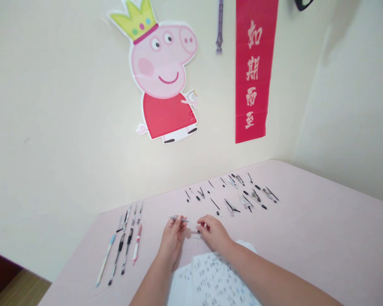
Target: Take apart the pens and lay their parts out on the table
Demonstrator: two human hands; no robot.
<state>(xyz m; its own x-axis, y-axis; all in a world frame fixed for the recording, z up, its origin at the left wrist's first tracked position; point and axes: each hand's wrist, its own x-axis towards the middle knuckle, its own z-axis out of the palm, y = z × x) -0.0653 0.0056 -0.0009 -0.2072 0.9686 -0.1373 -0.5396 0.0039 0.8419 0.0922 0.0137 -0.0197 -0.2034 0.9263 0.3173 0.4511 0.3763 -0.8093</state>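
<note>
My left hand (173,233) is closed in a pinch around a slim pen part (173,218), grey at its left end with a paler stretch toward the right. Opposite it, my right hand (214,231) has its fingertips pressed together near the right end of that part. A small dark piece shows at the right fingertips, too small to make out. Under both hands lies a pale, clear-looking piece (195,235) on the table. Sheets of handwritten paper (217,276) lie below my forearms.
Whole pens (126,251) and a pink-and-white pen (137,244) lie in rows at left on the pink table (322,229). Farther back at right are several groups of loose pen parts (231,206), with dark caps and refills. A wall bounds the table's back edge.
</note>
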